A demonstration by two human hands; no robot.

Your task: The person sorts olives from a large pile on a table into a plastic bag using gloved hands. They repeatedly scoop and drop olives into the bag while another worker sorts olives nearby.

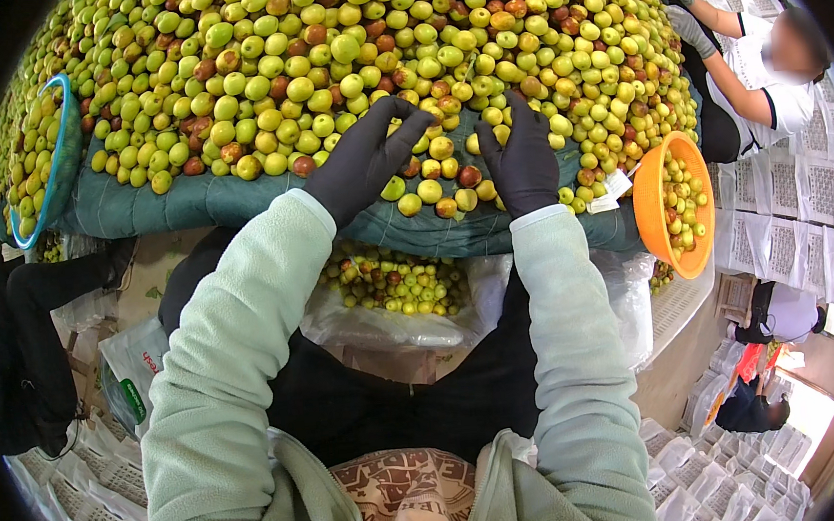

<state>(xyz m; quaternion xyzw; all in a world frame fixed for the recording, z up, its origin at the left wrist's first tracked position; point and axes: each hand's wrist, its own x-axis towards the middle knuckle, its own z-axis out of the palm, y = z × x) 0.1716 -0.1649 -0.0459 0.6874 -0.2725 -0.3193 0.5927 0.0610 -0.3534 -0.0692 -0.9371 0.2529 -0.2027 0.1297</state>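
A big heap of fresh jujubes (342,50), green-yellow with red-brown patches, covers a dark green padded quilt (185,201) before me. My left hand (368,158), in a dark glove, is at the heap's near edge. Its thumb and index finger curve toward each other; whether a fruit is pinched there is hidden. My right hand (524,156), gloved alike, rests over the quilt with thumb and fingers apart around loose fruit. Several loose jujubes (429,191) lie between both hands. Below the quilt's edge, between my knees, a plastic-lined container (393,332) holds more jujubes.
An orange basket (640,202) of jujubes hangs tilted at the quilt's right edge, beside a white tag (606,194). A blue-rimmed basket (69,133) stands left. A person in grey gloves (693,29) works at right. Another person's dark-clad legs (33,327) are at left. Lined crates (768,240) stand beyond.
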